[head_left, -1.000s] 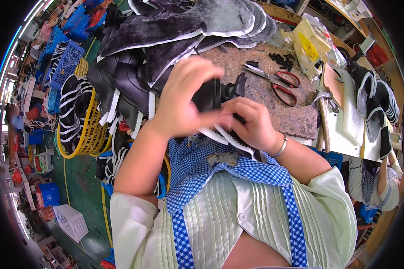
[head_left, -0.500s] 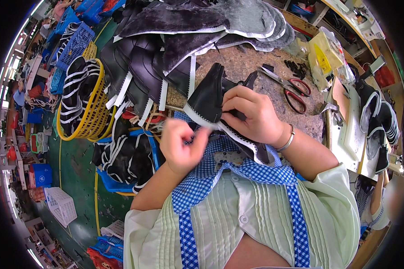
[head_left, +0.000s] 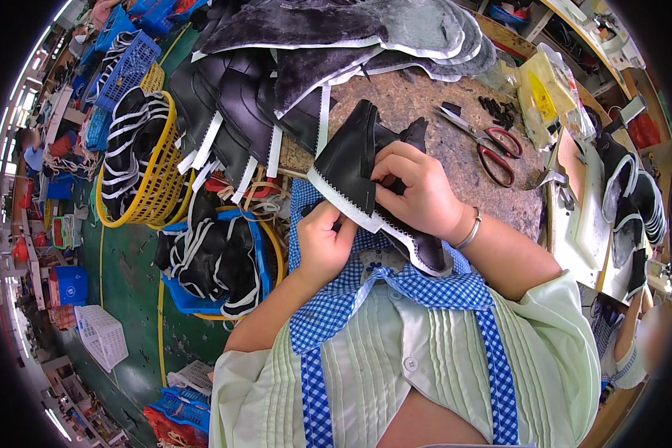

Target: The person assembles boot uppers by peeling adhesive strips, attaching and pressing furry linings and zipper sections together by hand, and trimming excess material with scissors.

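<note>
A black leather boot upper [head_left: 344,160] with a white zigzag-stitched edge is held over my lap at the table's near edge. Closed around its folded middle, my right hand [head_left: 420,187] pinches the leather between thumb and fingers. At the white edge on the left, my left hand [head_left: 322,240] is closed on the same piece, its fingertips partly hidden. Beyond the right hand lie scissors [head_left: 485,142] with red-and-black handles, blades toward the upper left. Black leather pieces [head_left: 246,97] with white strips hang over the table's left side.
Grey fur-lined pieces [head_left: 328,30] are stacked at the back of the worn table [head_left: 403,93]. At left stand a yellow basket [head_left: 153,190] and a blue crate [head_left: 179,297], both holding black-and-white pieces. Small black scraps [head_left: 499,112] lie past the scissors. Another person's arm shows at far right.
My left hand, blurred and slightly lower-left before, has come to the upper's white edge and closed there. The upper's edge has turned more into view. My right hand keeps its hold.
</note>
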Motion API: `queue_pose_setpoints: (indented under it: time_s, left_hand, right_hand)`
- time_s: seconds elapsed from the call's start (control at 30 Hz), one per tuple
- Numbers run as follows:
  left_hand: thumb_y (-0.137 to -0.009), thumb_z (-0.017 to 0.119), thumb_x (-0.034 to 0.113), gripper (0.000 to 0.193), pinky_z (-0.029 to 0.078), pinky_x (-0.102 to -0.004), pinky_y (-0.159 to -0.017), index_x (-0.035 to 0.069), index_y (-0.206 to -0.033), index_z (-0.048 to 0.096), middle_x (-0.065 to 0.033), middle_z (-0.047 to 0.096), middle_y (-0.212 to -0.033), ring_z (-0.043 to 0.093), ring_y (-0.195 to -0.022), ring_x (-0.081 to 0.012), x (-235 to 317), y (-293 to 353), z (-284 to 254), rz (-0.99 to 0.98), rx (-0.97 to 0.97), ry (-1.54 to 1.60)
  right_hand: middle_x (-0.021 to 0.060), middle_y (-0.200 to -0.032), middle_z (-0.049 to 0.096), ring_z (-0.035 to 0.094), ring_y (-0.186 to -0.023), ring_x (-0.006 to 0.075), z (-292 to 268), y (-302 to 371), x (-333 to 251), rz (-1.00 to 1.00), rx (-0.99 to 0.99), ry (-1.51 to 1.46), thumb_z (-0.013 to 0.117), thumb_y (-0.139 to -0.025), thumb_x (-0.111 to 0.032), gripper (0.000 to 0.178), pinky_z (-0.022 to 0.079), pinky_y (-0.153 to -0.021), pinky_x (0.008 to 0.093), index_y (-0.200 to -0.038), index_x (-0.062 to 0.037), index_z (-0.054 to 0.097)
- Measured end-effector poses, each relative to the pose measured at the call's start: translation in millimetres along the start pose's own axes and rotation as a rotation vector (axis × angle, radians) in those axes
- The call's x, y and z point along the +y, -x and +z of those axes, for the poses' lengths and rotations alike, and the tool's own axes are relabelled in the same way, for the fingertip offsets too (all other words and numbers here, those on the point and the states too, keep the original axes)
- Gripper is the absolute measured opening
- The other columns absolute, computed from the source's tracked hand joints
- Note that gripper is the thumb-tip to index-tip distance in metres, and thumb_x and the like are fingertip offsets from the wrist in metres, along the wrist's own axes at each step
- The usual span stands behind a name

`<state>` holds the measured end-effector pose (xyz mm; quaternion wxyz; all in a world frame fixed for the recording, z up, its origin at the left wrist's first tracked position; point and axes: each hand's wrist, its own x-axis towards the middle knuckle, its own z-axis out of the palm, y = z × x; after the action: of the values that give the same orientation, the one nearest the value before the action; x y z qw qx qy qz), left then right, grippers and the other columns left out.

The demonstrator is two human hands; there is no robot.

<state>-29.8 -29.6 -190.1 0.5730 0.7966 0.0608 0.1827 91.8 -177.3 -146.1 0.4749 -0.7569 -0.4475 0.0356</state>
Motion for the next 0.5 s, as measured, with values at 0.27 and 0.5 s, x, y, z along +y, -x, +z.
queue_pose_setpoints:
  time_s: [0.27, 0.5]
  left_hand:
    - [-0.079, 0.063, -0.004, 0.017, 0.053, -0.0344, -0.063, 0.001, -0.095, 0.067, -0.0173, 0.068, -0.085, 0.067, -0.073, -0.0328, -11.4, 4.7, -5.1, 0.145, -0.023, -0.222]
    - [-0.079, 0.062, -0.002, 0.016, 0.052, -0.0380, -0.062, 0.003, -0.093, 0.068, -0.0170, 0.067, -0.083, 0.066, -0.072, -0.0345, -23.5, 14.1, -1.4, 0.170, -0.064, -0.264]
  right_hand:
    - [0.0136, -0.089, 0.057, 0.061, -0.074, 0.0298, 1.3, 5.6, 12.3, 0.013, -0.162, 0.042, 0.069, -0.071, -0.003, 0.013, 0.052, -0.067, 0.0361, -0.080, -0.0002, 0.060]
    - [0.0152, -0.097, 0.064, 0.062, -0.088, 0.0319, -10.8, 2.8, 35.9, 0.019, -0.471, -0.025, 0.071, -0.073, -0.006, 0.016, 0.050, -0.080, 0.0369, -0.087, -0.0014, 0.068]
